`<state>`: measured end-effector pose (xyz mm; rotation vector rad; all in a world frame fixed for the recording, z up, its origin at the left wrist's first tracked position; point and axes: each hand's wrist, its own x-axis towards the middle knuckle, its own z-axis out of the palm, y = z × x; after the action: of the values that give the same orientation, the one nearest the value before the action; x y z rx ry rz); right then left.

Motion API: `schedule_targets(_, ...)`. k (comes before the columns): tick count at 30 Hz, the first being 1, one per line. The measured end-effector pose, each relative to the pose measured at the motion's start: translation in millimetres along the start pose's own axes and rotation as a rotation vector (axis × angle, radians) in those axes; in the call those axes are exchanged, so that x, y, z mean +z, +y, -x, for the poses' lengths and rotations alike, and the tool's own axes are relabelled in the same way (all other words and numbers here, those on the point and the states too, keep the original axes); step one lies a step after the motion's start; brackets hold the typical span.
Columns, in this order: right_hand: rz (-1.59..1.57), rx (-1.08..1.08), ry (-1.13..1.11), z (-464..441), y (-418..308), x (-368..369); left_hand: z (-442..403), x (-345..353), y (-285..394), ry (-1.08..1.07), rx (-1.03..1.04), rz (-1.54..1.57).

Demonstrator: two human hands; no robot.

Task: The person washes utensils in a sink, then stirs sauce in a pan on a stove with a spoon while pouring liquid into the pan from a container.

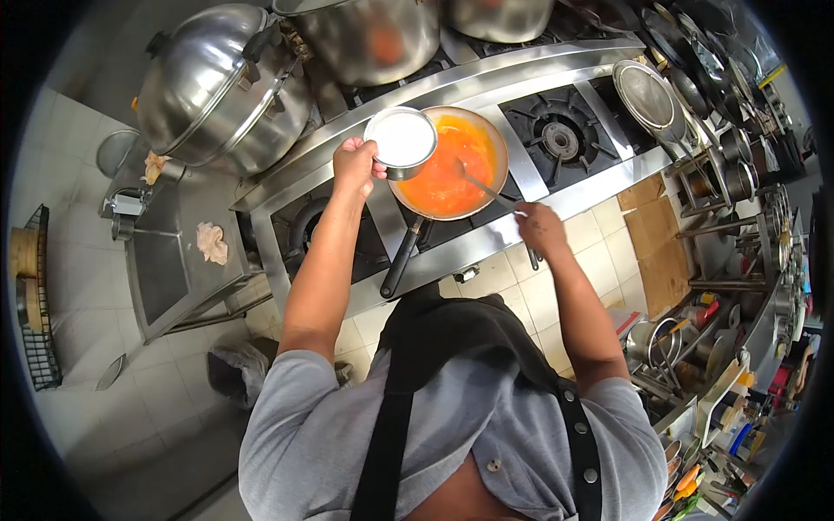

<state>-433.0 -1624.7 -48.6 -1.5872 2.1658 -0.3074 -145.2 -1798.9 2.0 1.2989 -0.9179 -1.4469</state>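
My left hand (354, 165) is closed on the side of a small metal pot (408, 174) with white contents (401, 136). The pot is held over the left part of a frying pan (498, 149), hiding some of it. Orange sauce (443, 189) covers the pan's bottom, and its black handle (402, 263) points toward my body. My right hand (540, 229) grips the handle of a long metal spoon (483, 187), whose far end lies in the sauce. The exact shape of that end is covered by the sauce.
A bare burner (560, 139) is right of the pan; another burner (313, 227) is at left. Large steel pots (365, 43) stand behind, beside a domed steamer (208, 87). A crumpled cloth (211, 242) lies on the left steel counter (165, 278). Crowded utensil shelves (721, 234) line the right.
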Motion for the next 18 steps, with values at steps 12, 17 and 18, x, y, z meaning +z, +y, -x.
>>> schedule_targets(12,0.042,0.001,-0.024,5,3,-10,0,-4,-1,0.001,0.019,-0.034)
schedule_targets(17,0.046,0.003,0.0,2,-1,0,-2,-2,-4,0.02,0.016,-0.066)
schedule_targets(18,0.05,-0.017,0.019,1,-3,5,-1,0,-4,0.013,0.011,-0.056)
